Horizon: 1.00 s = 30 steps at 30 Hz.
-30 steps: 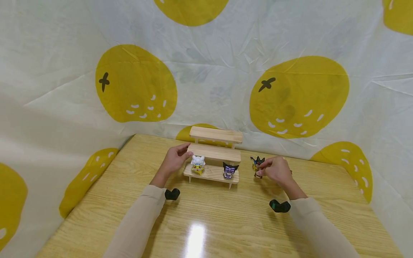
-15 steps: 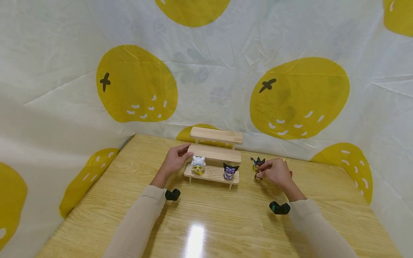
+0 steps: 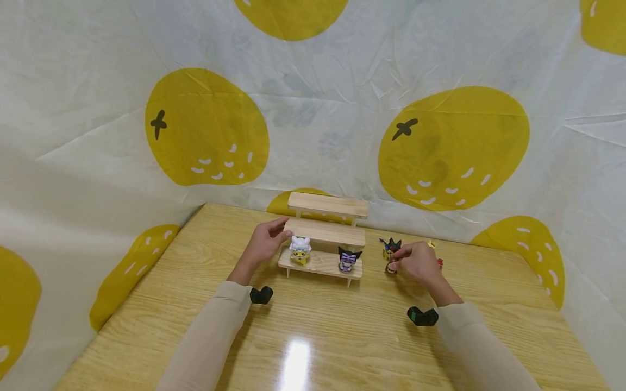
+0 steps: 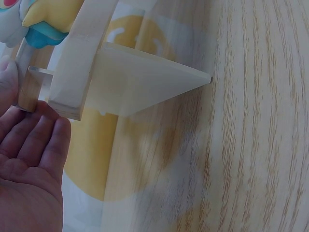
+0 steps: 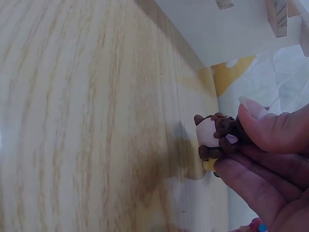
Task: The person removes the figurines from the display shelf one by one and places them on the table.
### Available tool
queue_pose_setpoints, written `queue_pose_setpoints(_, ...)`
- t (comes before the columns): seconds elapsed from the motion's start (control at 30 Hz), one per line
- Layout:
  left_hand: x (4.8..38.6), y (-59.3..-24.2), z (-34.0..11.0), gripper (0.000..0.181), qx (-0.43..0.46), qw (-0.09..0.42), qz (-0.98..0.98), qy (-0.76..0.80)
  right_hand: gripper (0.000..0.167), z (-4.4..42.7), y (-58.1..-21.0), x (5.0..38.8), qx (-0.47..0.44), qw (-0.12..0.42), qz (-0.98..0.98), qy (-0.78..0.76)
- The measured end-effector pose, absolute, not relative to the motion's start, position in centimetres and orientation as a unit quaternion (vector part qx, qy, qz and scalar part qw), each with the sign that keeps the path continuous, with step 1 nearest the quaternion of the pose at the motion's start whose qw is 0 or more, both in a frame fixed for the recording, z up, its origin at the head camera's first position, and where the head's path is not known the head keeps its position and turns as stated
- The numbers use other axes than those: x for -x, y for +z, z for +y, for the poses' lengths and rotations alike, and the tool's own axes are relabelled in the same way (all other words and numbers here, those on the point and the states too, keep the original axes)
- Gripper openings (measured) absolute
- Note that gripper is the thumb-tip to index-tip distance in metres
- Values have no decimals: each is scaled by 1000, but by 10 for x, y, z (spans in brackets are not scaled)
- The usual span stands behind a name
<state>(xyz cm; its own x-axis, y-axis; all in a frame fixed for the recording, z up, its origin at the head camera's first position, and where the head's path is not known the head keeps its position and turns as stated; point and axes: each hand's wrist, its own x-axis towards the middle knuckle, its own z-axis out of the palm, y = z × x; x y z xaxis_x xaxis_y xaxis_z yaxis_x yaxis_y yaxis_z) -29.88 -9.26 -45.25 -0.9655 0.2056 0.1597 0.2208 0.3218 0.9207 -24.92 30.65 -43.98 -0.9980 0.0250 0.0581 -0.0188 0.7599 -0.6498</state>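
A three-tier wooden display shelf [image 3: 324,233] stands on the table. My left hand [image 3: 265,241] holds the left end of its middle tier; in the left wrist view the fingers [image 4: 55,145] lie at the plank's end. On the bottom tier are a white-hooded yellow figurine [image 3: 300,251] at the left and a black-and-purple figurine [image 3: 348,260] at the right. To the right of the shelf, my right hand [image 3: 419,263] pinches a small brown-and-white figurine [image 5: 208,134] between thumb and fingers, low over the table. A dark-eared figurine [image 3: 390,245] stands just behind it.
Red and yellow bits of another figurine [image 3: 439,263] show behind the right hand, mostly hidden. A fruit-patterned white curtain [image 3: 323,136] hangs close behind the shelf. The wood-grain table [image 3: 342,336] extends in front, with a light glare on it.
My right hand has shifted very slightly down and to the left in the head view, uncovering more of the red and yellow figurine. The left hand and shelf stay put.
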Motion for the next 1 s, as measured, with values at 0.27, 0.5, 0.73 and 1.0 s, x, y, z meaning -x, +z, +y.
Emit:
queue_pose_setpoints(0.27,298,-452,-93,53,133,11,-811,-569,14,306,-445,246,-4,40,-936,350)
queue_pose_setpoints(0.5,300,-450,-91,53,139,10,-811,-568,13,308,-449,245,-5,48,-935,351)
queue_pose_setpoints(0.73,299,-447,-91,54,142,12,-812,-565,17,307,-449,244,1,38,-935,352)
queue_pose_setpoints(1.0,297,-451,-92,56,145,12,-815,-561,19,306,-452,241,3,21,-932,362)
